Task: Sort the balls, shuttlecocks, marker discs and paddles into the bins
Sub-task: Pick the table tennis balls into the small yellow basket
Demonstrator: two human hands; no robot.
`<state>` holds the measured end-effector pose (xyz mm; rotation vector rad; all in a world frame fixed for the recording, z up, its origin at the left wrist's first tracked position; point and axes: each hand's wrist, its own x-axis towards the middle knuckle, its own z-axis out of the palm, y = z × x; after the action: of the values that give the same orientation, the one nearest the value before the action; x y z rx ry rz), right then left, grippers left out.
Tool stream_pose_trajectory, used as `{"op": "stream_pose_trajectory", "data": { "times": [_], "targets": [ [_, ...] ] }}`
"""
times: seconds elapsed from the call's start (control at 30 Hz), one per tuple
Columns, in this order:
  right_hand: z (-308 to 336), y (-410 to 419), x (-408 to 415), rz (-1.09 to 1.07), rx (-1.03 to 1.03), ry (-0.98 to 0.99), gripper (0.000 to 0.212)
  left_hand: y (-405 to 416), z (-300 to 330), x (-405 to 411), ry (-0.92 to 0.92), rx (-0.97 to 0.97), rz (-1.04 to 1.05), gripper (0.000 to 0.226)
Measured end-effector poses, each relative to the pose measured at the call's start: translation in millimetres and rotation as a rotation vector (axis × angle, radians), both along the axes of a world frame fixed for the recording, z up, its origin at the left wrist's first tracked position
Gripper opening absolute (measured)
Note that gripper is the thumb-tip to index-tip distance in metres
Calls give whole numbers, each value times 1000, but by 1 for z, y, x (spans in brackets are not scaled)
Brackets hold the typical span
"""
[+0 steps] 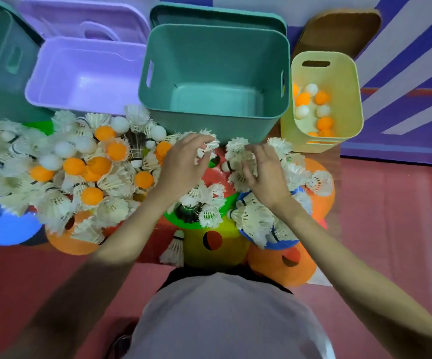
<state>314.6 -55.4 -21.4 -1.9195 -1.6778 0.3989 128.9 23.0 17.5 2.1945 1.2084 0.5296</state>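
White feathered shuttlecocks (238,161) are pinched in both curled grips, left hand (183,164) and right hand (266,174), just before the empty teal plastic bin (209,73), seemingly for dropping in.

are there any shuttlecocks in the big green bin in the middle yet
No, the green bin shows only its bare floor, while the shuttlecocks lie on the floor in front.

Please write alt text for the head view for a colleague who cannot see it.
A person's left hand and right hand each grip white shuttlecocks from a floor pile, below an empty teal bin. A yellow bin at right holds table-tennis balls.
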Motion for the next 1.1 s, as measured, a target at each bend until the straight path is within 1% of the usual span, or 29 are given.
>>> {"op": "stream_pose_trajectory", "data": {
  "times": [0.07,0.17,0.23,0.37,0.47,0.53,0.6,0.67,0.73,0.8,0.9,0.97,1.03,1.1],
  "targets": [
    [0,7,-25,44,20,-49,28,2,-3,-34,16,-9,51,29],
    [4,19,-57,53,77,-134,28,6,-10,-79,73,-21,121,29],
    [8,26,-76,67,104,-152,29,9,-16,-104,117,-50,134,31],
    [11,33,-111,183,122,-54,28,16,-28,-135,293,-106,52,37],
    [7,27,-134,333,79,-20,27,19,-33,-141,309,-152,14,43],
    [1,22,-145,403,12,-45,27,21,-37,-142,347,-132,-38,45],
    [-6,18,-153,436,-41,-64,27,24,-40,-141,416,-95,-111,41],
    [-11,17,-159,437,-54,-73,28,27,-39,-140,462,-81,-154,29],
    [-13,16,-163,421,-30,-108,33,29,-36,-140,442,-89,-148,24],
    [-13,16,-168,416,-17,-142,41,30,-32,-142,366,-88,-116,31],
    [-16,19,-173,418,-57,-229,51,29,-25,-148,298,-45,-44,41],
    [-19,22,-176,409,-89,-293,49,29,-23,-152,265,-12,-18,41],
    [-23,23,-177,401,-97,-336,43,28,-23,-156,237,-6,5,41],
    [-24,25,-176,401,-103,-335,41,26,-23,-157,216,-3,15,40]
  ]
}}
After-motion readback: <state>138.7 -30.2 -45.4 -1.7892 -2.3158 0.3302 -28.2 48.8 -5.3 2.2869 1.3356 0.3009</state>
